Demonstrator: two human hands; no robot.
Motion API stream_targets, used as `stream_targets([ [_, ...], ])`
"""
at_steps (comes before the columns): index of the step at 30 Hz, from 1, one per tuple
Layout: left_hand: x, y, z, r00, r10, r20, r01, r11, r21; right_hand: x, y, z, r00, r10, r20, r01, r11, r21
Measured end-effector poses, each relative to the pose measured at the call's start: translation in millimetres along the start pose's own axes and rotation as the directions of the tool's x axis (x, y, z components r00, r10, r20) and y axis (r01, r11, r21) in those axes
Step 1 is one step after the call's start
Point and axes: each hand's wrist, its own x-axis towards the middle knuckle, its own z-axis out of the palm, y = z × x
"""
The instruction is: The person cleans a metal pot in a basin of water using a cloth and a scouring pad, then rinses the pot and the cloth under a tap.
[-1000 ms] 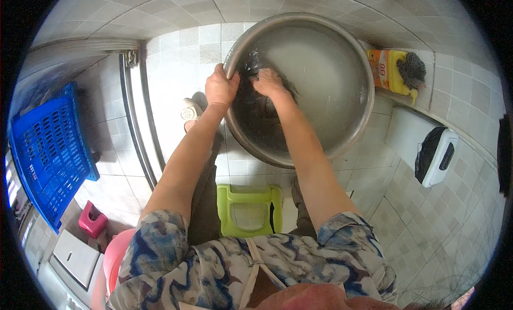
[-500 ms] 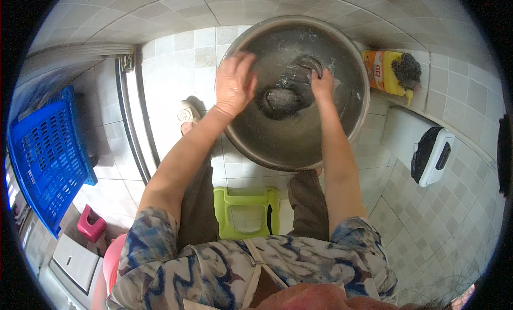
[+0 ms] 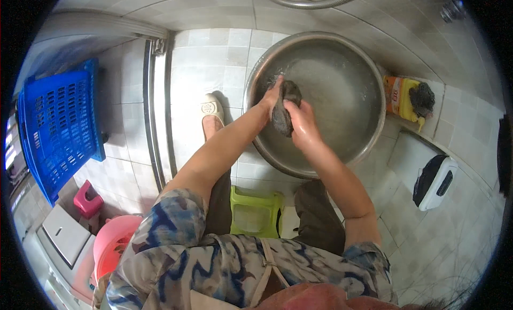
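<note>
- Pale square tiles cover the floor, and a metal door track runs across them on the person's left
- On that floor sits a large round metal basin, its inside wet and grey
- Over the near left part of the basin, both hands hold a dark, wet bundle of cloth between them, lifted above the basin's bottom
- The left hand presses against the bundle's left side, its fingers curled onto the cloth
- The right hand grips the bundle from the right and below, its fingers closed around it
- A beige shoe rests on the tiles just left of the basin, beside the left forearm
- A lime-green low stool stands under the person, between the dark-trousered legs
- A blue plastic crate stands on its side at the far left, beyond the track
- A yellow bottle lies to the right of the basin with a dark scouring pad on it
- A white and black box lies on the tiles lower right
- A pink tub and a small magenta stool sit at the lower left
</note>
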Motion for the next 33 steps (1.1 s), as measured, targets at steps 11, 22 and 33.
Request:
stream_targets([
  [11, -16, 8, 5, 0.983, 0.182, 0.037, -0.179, 0.982, -0.064, 85, 14, -66, 0.838, -0.537, -0.1, -0.037, 0.126, -0.991],
  [22, -7, -1, 7, 0.915, 0.325, -0.238, -0.15, 0.823, 0.548, 89, 52, -100, 0.662, -0.655, -0.363, 0.025, 0.503, -0.864],
  [33, -16, 31, 1, 0.937, 0.172, 0.303, -0.05, 0.927, -0.371, 10, -28, 22, 0.935, -0.303, 0.186, 0.355, 0.788, -0.503],
])
